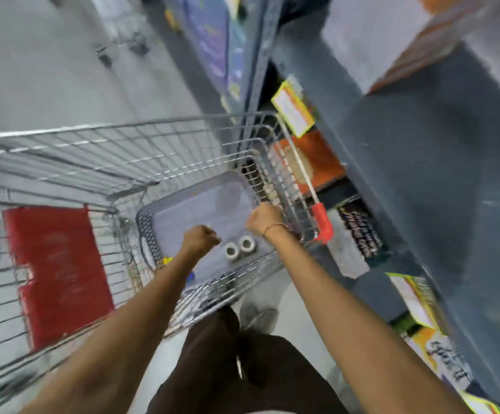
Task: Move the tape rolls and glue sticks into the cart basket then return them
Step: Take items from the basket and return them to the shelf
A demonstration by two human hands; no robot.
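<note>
Two white tape rolls lie side by side on the floor of a grey plastic basket, which sits inside the wire cart. My left hand hovers over the basket just left of the rolls, its fingers curled into a fist with nothing showing in it. My right hand is also curled shut, at the basket's right rim close to the cart's wire side. A small yellow and blue item peeks out beside my left forearm, and blur keeps me from telling what it is.
The cart's red child-seat flap is to the left and its red-capped handle to the right. Grey store shelves with boxed goods and yellow price tags run along the right. Another cart's wheels stand far up the aisle.
</note>
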